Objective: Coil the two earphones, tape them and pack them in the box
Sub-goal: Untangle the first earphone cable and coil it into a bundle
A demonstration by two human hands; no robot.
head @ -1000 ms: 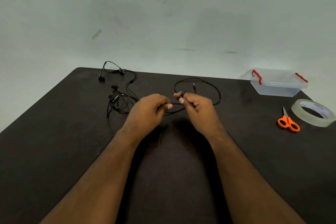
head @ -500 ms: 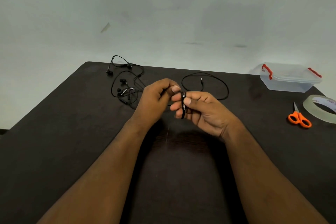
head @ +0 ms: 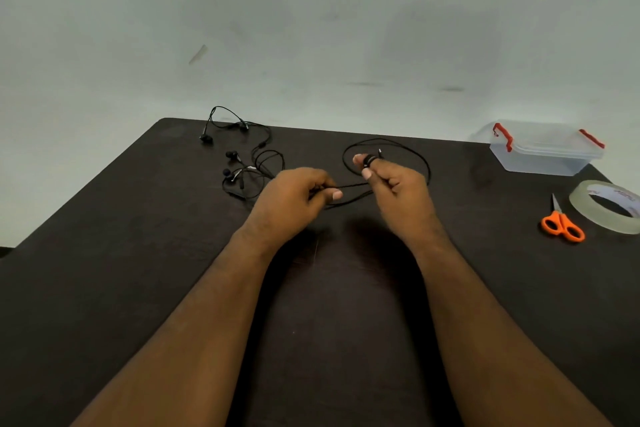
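The table (head: 138, 270) is dark and matt; the box (head: 543, 158) is clear plastic (red clips), the tape roll (head: 604, 215) glossy and translucent, the scissors (head: 562, 225) orange-handled plastic.

Single head-worn wide-angle view, looking forward and down across the dark table (head: 138, 288) toward a pale wall (head: 311, 28) behind its far edge. Camera sits close over the table's near side, so both forearms run up from the bottom edge to mid-frame, and the table's far-left corner is in view. Wide lens bends the table's edges; its right side is cut off by the frame.
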